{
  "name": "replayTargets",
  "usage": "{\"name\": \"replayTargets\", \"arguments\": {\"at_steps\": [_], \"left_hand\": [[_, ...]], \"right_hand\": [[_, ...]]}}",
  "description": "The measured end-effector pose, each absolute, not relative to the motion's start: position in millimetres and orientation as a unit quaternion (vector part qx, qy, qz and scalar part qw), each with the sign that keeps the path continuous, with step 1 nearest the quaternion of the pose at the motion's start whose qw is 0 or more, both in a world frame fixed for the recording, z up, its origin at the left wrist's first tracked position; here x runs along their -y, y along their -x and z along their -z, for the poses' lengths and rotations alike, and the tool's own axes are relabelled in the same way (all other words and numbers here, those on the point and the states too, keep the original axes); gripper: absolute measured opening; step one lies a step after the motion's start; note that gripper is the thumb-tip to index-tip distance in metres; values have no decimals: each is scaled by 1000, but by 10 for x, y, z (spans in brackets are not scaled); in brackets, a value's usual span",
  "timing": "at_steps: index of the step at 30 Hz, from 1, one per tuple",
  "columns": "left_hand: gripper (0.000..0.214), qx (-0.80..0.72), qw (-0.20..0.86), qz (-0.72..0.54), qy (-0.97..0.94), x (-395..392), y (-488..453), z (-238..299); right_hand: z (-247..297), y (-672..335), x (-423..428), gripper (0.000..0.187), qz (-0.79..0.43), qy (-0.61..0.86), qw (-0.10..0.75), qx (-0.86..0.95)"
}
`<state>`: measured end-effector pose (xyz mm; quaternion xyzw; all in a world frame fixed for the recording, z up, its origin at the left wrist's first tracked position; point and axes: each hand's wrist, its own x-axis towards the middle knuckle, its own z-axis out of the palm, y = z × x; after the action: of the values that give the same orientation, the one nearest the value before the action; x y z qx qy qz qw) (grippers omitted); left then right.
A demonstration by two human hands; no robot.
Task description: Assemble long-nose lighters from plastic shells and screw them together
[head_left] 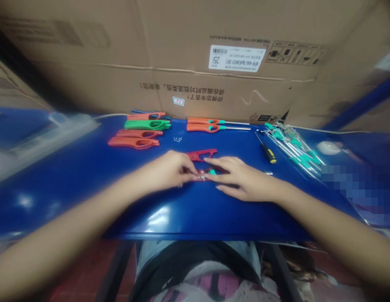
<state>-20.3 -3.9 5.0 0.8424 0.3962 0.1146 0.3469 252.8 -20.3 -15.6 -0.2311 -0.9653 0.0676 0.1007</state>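
My left hand (171,170) and my right hand (240,178) meet at the middle of the blue table (87,176). Both are closed in a pinch on a small red lighter shell with a teal part (206,173) that lies on the table between them. Just behind it lies a second red lighter half-shell (201,154), untouched. My fingers hide most of the held piece.
Orange and green lighter shells (141,132) lie at the back left. Two assembled orange lighters (210,124) lie at the back centre. A yellow-handled screwdriver (266,150) and a pile of teal-tipped metal rods (295,149) are on the right. A large cardboard box (195,58) stands behind.
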Motion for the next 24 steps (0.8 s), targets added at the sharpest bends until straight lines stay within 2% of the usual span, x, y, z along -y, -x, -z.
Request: {"name": "replayTargets", "arguments": {"at_steps": [3,8,16,24], "left_hand": [[17,-393,331,-117,-850,45,192,-65],[16,-395,338,-119,-846,51,199,-65],[16,-392,344,-136,-842,30,195,-40],[15,-394,317,-148,-850,33,200,-21]], "right_hand": [[142,-2513,215,44,-74,229,104,965],[158,-2531,175,35,-112,272,169,941],[224,-2556,70,28,-184,287,217,915],[91,-2638,55,31,-273,302,200,891]]}}
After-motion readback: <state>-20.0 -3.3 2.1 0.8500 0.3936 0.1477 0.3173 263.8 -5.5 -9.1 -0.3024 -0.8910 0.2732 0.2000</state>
